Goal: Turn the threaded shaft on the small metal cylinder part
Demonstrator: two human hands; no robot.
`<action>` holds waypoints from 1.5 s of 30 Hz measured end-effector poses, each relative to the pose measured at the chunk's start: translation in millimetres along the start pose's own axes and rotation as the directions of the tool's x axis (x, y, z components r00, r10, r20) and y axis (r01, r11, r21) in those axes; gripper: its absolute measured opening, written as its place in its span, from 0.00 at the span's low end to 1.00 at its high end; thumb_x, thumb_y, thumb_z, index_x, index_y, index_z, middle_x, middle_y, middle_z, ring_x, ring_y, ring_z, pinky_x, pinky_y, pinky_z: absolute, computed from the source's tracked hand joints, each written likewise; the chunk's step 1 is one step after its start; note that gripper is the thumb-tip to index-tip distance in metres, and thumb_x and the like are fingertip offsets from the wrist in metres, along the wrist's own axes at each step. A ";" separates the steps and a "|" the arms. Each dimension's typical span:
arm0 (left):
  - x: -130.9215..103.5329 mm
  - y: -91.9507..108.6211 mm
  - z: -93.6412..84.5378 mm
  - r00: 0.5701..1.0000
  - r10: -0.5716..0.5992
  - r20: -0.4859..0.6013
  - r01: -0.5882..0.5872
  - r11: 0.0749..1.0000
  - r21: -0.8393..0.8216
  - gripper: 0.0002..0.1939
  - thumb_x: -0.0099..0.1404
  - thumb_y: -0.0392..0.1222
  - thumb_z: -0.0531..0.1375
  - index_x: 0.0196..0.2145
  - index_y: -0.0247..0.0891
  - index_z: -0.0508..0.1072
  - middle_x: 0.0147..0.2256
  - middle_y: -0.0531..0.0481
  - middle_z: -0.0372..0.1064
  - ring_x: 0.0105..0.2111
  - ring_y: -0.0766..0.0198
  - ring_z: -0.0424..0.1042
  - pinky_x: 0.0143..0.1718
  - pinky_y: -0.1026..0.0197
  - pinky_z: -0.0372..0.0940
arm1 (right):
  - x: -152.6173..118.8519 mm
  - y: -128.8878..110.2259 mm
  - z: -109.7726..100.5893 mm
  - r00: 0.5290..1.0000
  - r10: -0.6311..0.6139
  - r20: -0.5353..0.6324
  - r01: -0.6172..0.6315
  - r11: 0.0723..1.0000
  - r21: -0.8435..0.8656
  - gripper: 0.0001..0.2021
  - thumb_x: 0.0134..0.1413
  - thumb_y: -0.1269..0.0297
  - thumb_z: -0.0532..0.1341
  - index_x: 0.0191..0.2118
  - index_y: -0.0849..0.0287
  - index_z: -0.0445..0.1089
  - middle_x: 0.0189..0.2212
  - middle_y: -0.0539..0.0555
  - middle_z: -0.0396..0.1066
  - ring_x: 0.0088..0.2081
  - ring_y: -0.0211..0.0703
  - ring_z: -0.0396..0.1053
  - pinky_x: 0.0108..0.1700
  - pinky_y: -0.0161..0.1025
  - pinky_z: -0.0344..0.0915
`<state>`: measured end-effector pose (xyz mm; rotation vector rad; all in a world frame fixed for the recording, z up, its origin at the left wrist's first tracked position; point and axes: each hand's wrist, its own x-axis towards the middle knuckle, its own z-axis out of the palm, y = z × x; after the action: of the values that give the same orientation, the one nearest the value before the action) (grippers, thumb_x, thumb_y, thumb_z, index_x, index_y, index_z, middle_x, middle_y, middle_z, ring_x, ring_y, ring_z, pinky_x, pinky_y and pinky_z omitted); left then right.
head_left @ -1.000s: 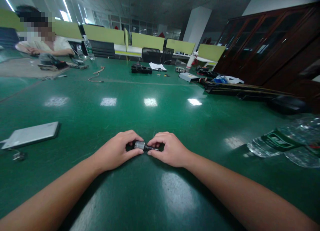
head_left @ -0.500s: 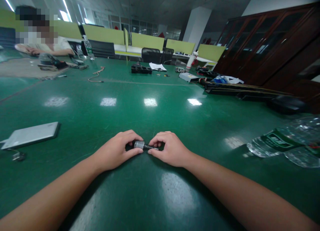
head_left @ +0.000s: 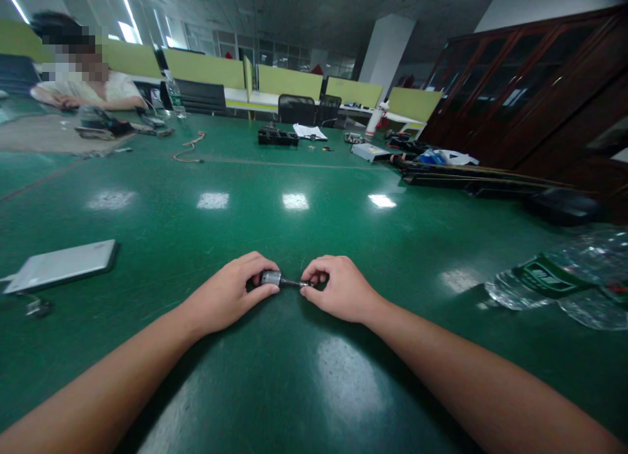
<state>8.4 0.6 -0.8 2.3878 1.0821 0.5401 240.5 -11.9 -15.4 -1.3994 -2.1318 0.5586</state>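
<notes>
My left hand (head_left: 226, 297) is closed around a small silver cylinder (head_left: 271, 279) that looks like a little motor, held sideways just above the green table or resting on it; I cannot tell which. A thin dark shaft (head_left: 290, 282) sticks out of it to the right. At that shaft's far end, my right hand (head_left: 349, 290) pinches a small dark ridged piece (head_left: 307, 284) between thumb and fingertips. Most of this piece is hidden by the fingers, and whether it still sits on the shaft is unclear.
On the left lies a flat silver box (head_left: 63, 265) with a cable. Clear plastic bottles (head_left: 554, 274) lie at right. Farther back are a black tray-like part (head_left: 277, 136), papers (head_left: 310, 133) and long black parts (head_left: 471, 176). A person (head_left: 93, 94) sits at far left.
My right hand has moved slightly right, away from the silver cylinder, and the dark ridged piece has shifted with it. More bare shaft shows between my hands. My left hand has hardly moved.
</notes>
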 end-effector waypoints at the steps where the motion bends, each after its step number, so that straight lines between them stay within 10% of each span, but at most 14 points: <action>1: 0.2 -0.1 0.0 1.000 -0.009 -0.003 0.009 1.000 -0.001 0.13 0.68 0.48 0.57 0.44 0.39 0.74 0.38 0.47 0.69 0.34 0.60 0.68 0.38 0.59 0.65 | 0.5 0.5 -1.6 1.000 0.028 0.008 -0.028 1.000 -0.012 0.04 0.44 0.67 0.67 0.30 0.56 0.76 0.25 0.48 0.73 0.28 0.38 0.68 0.33 0.36 0.60; 13: -0.5 -7.7 -0.5 0.998 -0.045 -0.037 0.046 0.999 0.018 0.13 0.68 0.49 0.57 0.45 0.40 0.73 0.37 0.48 0.69 0.35 0.59 0.68 0.39 0.57 0.65 | 5.7 11.3 -7.8 0.990 0.139 -0.013 -0.139 0.990 -0.003 0.03 0.42 0.69 0.65 0.28 0.57 0.76 0.23 0.49 0.73 0.25 0.37 0.67 0.28 0.35 0.60; 45: -2.4 -9.0 1.4 1.000 0.003 -0.014 -0.004 0.998 -0.061 0.10 0.63 0.45 0.63 0.42 0.41 0.73 0.37 0.52 0.73 0.36 0.61 0.71 0.38 0.61 0.64 | -1.6 -1.9 5.1 0.992 -0.121 0.021 0.119 0.991 0.066 0.08 0.48 0.72 0.66 0.36 0.57 0.76 0.30 0.48 0.75 0.31 0.36 0.67 0.38 0.37 0.61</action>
<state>2.3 3.7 -7.3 2.3373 1.0524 0.5827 236.6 -14.3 -18.6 -1.2259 -2.1803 0.5953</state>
